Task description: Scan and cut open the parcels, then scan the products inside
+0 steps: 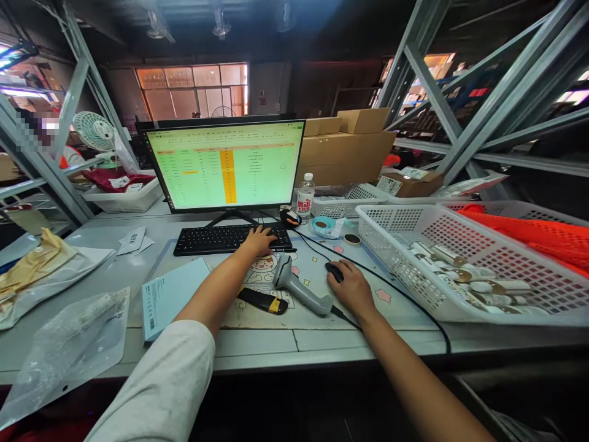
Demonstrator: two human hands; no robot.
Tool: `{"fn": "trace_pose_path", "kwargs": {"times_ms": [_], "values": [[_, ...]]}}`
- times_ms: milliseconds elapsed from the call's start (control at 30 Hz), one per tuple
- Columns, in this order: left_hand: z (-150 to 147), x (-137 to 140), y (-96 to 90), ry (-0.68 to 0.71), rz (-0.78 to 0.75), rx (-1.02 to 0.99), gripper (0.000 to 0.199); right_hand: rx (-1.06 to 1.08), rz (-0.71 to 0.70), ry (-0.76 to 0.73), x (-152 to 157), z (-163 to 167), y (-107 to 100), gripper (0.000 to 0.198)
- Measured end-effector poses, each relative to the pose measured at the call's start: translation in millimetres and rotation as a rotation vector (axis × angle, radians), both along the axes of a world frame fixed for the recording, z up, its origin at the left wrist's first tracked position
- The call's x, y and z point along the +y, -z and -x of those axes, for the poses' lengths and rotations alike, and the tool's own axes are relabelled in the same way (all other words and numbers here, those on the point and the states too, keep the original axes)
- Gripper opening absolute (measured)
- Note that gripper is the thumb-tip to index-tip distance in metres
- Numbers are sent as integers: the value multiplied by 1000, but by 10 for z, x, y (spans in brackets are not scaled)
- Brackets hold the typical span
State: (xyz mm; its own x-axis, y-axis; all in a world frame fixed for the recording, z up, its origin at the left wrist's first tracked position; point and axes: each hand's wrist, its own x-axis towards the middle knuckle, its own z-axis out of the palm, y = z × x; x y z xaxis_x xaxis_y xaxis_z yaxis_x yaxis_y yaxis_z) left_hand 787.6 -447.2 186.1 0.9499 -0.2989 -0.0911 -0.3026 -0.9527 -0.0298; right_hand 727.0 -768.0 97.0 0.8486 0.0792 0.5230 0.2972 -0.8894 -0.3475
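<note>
My left hand (261,240) rests with fingers spread over the right part of a black keyboard (211,239). Farther right, my right hand (352,285) is wrapped over a dark computer mouse (335,272) on a patterned desk mat (381,279). A grey barcode scanner (301,288) lies between my arms, its cable running off to the right. Beside it is a black and yellow utility knife (263,301). Behind the keyboard, a monitor (225,166) shows a spreadsheet with one orange column; its text is too small to read.
A white plastic basket (396,215) with several small bottles stands at right, near an orange basket (529,233). A water bottle (305,199) and tape roll (323,224) sit behind the mat. A light-blue box (172,294) and plastic bag (78,344) lie left. Cardboard boxes (343,153) are behind.
</note>
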Motion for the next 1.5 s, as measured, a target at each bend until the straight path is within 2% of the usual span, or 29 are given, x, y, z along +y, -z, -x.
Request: {"fn": "trace_pose_path", "kwargs": {"times_ms": [633,733,833,933,1033,1100,1200,1267,1333,1433,1500], "values": [[105,-46,-70,11,-1,-5,67,-5,9,13,-13,-11,5,40],[155,-2,-158,13,33,-30,72,-15,13,-11,-20,-3,1,40],[282,197,-339,28,84,-108,71,-18,14,-41,-28,13,-17,40],[602,629,-536,44,160,-165,61,-11,11,-72,-28,32,-38,41],[1202,1208,-619,-39,221,-179,57,1,1,-102,-23,34,-30,43],[1700,1572,-572,-185,214,-164,62,10,-11,-117,-24,10,-14,46],[2361,1971,-361,-516,193,-76,76,1,-78,-141,-40,-45,-54,52],[2641,2125,-167,-688,284,-51,80,-27,-124,-156,-35,-43,-187,57],[2792,2193,16,-768,440,-93,73,-90,-144,-180,40,50,-420,57],[2914,2147,173,-765,632,-287,46,-141,-172,-277,406,409,-835,53],[3006,2034,179,-667,709,-488,34,25,-202,-405,819,756,-1041,58]]}}
